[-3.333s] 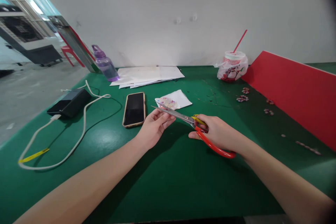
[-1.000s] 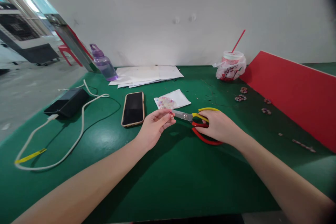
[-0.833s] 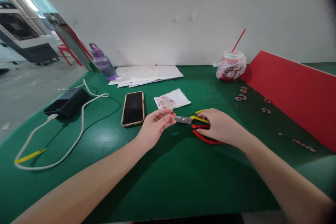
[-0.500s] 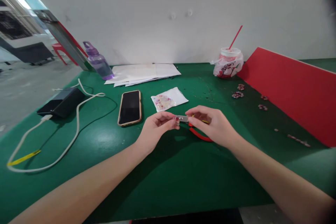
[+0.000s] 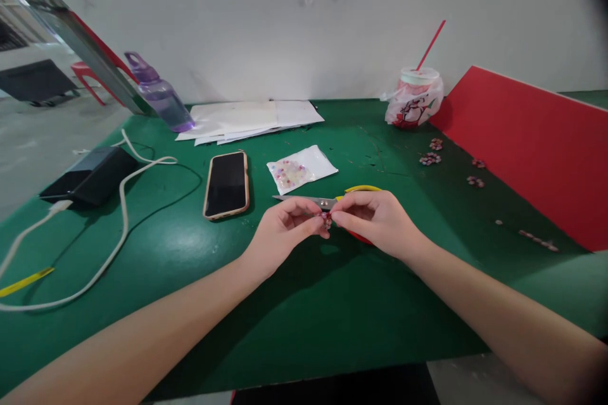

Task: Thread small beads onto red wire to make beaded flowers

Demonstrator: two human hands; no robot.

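My left hand (image 5: pixel 287 231) is closed in a pinch on a small cluster of pink and red beads (image 5: pixel 327 220). My right hand (image 5: pixel 380 221) meets it from the other side, thumb and forefinger pinched at the cluster's right edge. Any thread between the fingertips is too fine to make out. Just behind both hands lies a pair of scissors (image 5: pixel 325 203), its blades pointing left and its yellow and red handles partly covered by my right hand. Farther back is a white packet with a clear front (image 5: pixel 323 163), holding small coloured beads.
Left of the packet lies a phone (image 5: pixel 227 185), then a black power bank (image 5: pixel 90 177) with a white cable. A purple bottle (image 5: pixel 164 101) and papers (image 5: pixel 237 119) stand behind. On the right are bead flowers (image 5: pixel 430 159), a bagged drink cup (image 5: pixel 414 104) and a red board (image 5: pixel 527 152).
The scissors, earlier between my hands with handles below the right hand, now show behind them, blades pointing left. My fingertips have come together at the beads. The view has shifted slightly.
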